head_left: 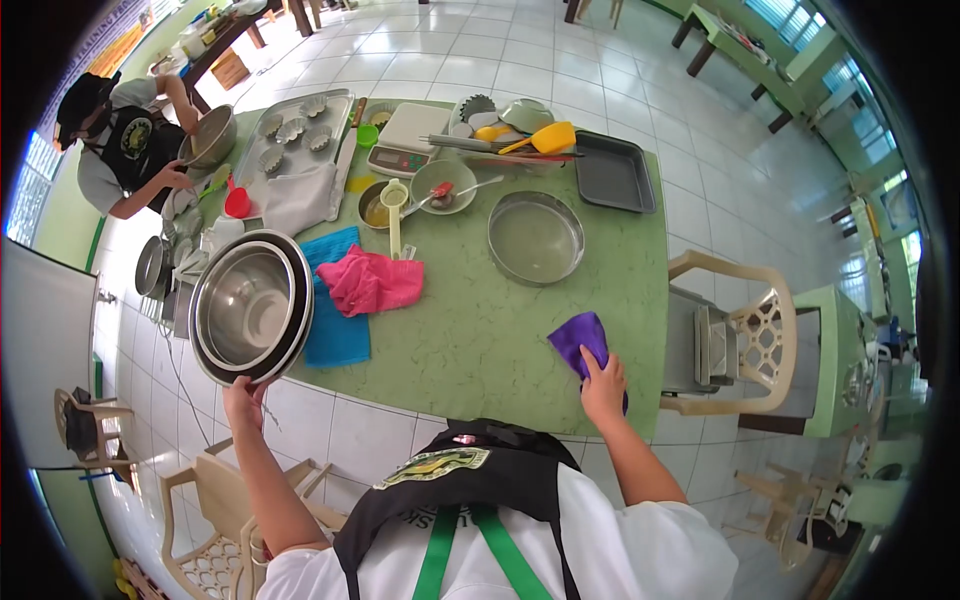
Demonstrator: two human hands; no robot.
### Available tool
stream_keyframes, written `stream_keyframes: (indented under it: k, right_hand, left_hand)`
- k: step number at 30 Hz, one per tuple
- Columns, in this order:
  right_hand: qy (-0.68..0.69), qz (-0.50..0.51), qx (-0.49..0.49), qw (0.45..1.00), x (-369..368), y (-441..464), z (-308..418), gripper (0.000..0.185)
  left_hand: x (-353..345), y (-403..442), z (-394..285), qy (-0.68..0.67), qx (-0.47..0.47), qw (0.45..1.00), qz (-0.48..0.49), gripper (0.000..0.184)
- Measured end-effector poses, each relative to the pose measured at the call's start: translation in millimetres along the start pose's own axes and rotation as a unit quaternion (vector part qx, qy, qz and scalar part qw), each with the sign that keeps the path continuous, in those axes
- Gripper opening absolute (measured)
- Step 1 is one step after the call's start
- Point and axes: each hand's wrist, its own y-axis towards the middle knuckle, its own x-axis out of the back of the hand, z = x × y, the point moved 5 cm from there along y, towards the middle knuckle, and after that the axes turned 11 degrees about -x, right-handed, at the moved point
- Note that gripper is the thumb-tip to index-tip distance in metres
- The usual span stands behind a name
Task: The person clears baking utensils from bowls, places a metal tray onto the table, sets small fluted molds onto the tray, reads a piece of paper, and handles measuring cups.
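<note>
My left hand (246, 402) grips the near rim of a stack of nested metal bowls (252, 310), tilted at the table's left edge. My right hand (604, 385) is closed on a purple cloth (580, 340) that lies on the green table (460, 350) near its right front. Beside the bowls are a blue towel (340, 340) and a crumpled pink cloth (370, 281). A round metal pan (536, 238) stands farther back, between the pink cloth and a dark rectangular pan (615, 172).
A co-worker (130, 140) holds a large bowl (211, 137) at the far left. Behind lie a tray of small tins (295, 150), a scale (400, 160), a glass bowl (443, 187) and a yellow spatula (553, 137). Chairs (765, 335) stand on both sides.
</note>
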Motion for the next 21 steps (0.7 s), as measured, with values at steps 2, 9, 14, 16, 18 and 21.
stream_keyframes:
  k: [2,9,14,16,18,21]
  right_hand:
    - [0.059,0.025,0.025,0.998,-6.7,5.9,-14.8,0.065]
    - [0.151,-0.063,0.030,0.986,5.6,42.6,-36.0,0.052]
    - [0.150,-0.100,0.065,0.982,17.4,52.7,-41.0,0.053]
    - [0.169,-0.094,0.060,0.979,21.3,57.4,-45.2,0.054]
    - [0.172,-0.115,0.033,0.978,18.9,66.4,-50.7,0.054]
    - [0.169,-0.169,0.035,0.970,25.1,86.9,-54.0,0.056]
  left_hand:
    - [-19.4,-16.2,-12.2,0.032,-0.033,0.999,-0.005,0.039]
    - [-36.5,-39.6,-15.8,0.056,-0.044,0.984,-0.162,0.090]
    - [-25.9,-39.3,-12.7,0.050,-0.050,0.982,-0.174,0.092]
    - [-17.7,-23.2,-1.2,0.052,-0.052,0.987,-0.144,0.089]
    - [-6.1,-15.0,5.2,0.079,-0.048,0.988,-0.125,0.088]
    - [7.5,0.4,5.4,0.129,-0.029,0.985,-0.107,0.087]
